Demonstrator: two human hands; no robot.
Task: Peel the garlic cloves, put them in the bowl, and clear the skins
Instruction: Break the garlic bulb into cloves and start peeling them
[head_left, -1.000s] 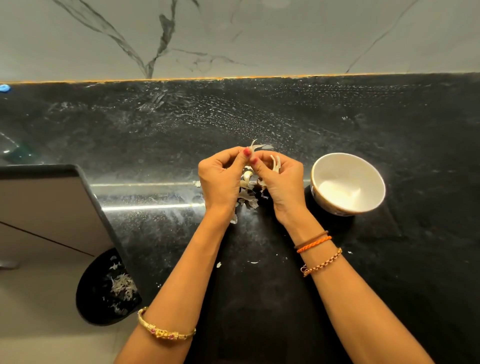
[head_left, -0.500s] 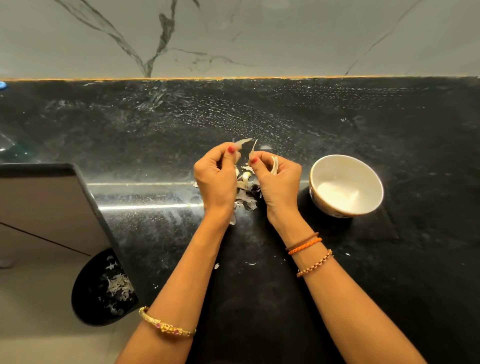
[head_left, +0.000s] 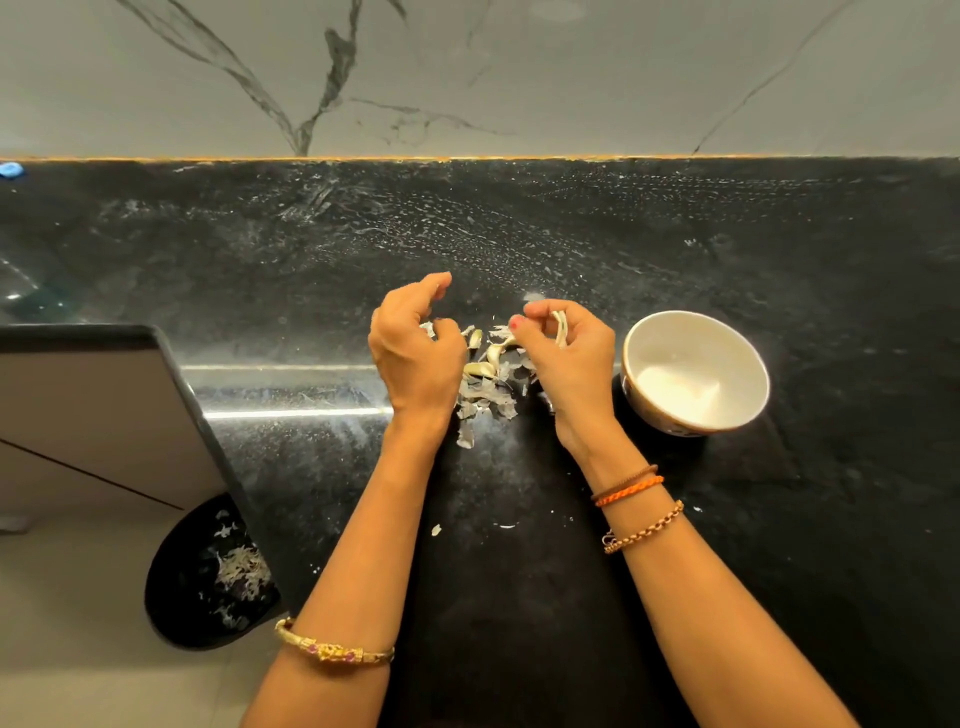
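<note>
Left hand (head_left: 415, 358) grip contents hidden; bin (head_left: 208, 577) partly behind counter (head_left: 779, 519) edge.

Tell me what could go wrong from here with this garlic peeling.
Loose skins lie mixed with unpeeled cloves, so a clove might get swept away with them. The bowl sits close by the right hand; a stray elbow or wrist could knock it.
</note>
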